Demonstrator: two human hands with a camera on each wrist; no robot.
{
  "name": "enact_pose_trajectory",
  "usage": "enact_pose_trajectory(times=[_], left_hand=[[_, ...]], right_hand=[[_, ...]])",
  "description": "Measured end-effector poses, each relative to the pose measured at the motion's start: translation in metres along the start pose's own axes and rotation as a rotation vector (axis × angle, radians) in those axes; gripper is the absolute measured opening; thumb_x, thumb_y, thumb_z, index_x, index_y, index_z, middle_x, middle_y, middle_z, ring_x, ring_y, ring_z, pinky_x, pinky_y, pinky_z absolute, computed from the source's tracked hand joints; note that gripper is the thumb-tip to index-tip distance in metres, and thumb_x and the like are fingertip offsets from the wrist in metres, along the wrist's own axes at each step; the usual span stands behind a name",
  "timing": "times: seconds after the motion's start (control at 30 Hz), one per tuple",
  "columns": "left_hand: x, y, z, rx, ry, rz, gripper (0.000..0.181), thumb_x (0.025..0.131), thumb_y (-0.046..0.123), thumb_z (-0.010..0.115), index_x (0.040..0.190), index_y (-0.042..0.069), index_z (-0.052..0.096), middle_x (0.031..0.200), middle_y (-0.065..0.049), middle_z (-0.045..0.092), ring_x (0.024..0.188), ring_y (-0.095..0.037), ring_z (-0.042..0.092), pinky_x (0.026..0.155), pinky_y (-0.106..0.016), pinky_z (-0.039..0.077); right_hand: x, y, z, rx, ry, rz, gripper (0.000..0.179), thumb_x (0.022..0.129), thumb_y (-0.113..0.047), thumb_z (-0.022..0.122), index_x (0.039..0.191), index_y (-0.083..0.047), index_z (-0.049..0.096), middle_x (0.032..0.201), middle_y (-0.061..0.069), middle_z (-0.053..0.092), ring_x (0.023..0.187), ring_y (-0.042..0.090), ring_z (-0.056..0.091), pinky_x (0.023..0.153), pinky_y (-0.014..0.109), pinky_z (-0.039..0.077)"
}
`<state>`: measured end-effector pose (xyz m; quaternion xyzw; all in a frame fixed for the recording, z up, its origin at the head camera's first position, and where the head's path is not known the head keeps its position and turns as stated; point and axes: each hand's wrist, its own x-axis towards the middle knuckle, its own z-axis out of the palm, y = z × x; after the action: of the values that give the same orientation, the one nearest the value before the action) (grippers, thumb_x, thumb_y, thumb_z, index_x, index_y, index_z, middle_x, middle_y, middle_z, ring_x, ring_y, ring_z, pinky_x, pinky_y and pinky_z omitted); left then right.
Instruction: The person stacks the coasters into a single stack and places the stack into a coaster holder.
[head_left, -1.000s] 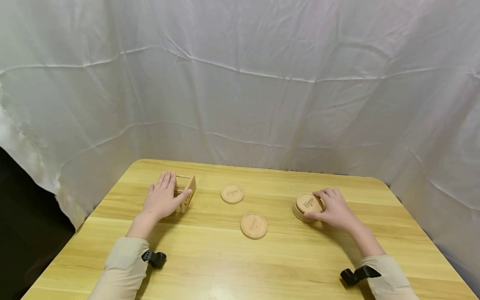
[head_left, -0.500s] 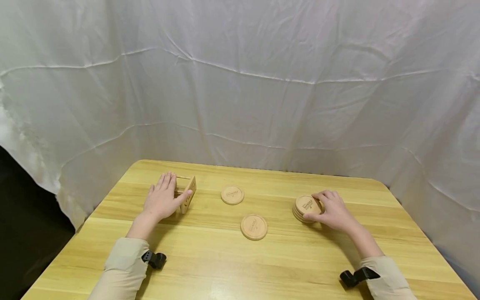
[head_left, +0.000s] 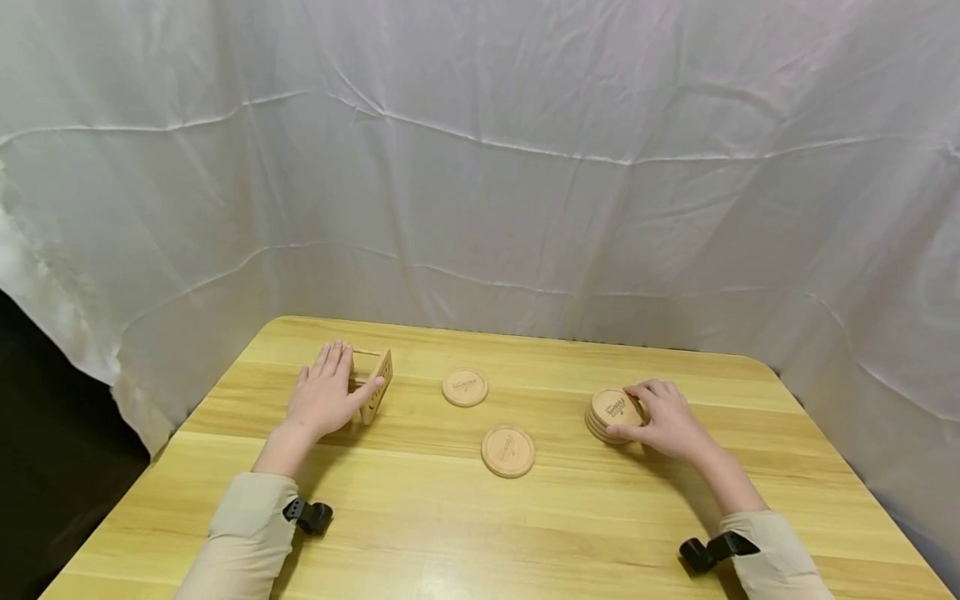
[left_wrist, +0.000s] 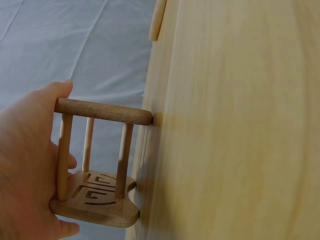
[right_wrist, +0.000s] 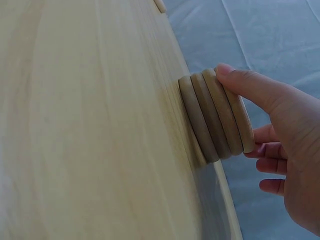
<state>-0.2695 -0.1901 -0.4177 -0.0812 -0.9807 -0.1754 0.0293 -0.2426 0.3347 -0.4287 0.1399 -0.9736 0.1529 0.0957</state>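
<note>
My left hand [head_left: 324, 398] spans a small wooden coaster holder [left_wrist: 95, 211] from above, thumb on one carved side panel and fingers at the opposite one. Round posts join the two panels, with no coaster between them in the left wrist view. On the right, a stack of several round wooden coasters [right_wrist: 207, 117] lies on the table. My right hand [head_left: 667, 422] pinches the top coaster [head_left: 617, 406] between thumb and fingertips. Its face bears printed lettering. The lower coasters lie slightly offset beneath it, and the other fingers curl beside the stack.
Two single coasters lie flat between the hands, one farther back [head_left: 465, 387] and one nearer [head_left: 507, 452]. The light wooden table [head_left: 450, 533] ends at a back edge before a pale hanging cloth [head_left: 480, 208].
The top coaster and right hand have shifted slightly left, so that coaster sits more squarely over the stack. The left hand and coaster holder have kept their place.
</note>
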Motion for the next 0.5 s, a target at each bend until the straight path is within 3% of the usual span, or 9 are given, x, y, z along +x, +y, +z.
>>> enact_pose_trajectory(times=[0.5], left_hand=[[-0.0003,0.0013,-0.0011,0.000,-0.002,0.001,0.095,0.095,0.067,0.035,0.155,-0.001,0.007,0.163,-0.022,0.001,0.151,-0.041,-0.001,0.118,-0.066,0.002]], right_hand=[[0.0001,0.0019,-0.0007,-0.006,-0.014,-0.002,0.085,0.075,-0.060,0.075,0.132,0.000,0.056,0.123,0.018,0.056,0.114,0.035,0.044,0.094,0.057,0.038]])
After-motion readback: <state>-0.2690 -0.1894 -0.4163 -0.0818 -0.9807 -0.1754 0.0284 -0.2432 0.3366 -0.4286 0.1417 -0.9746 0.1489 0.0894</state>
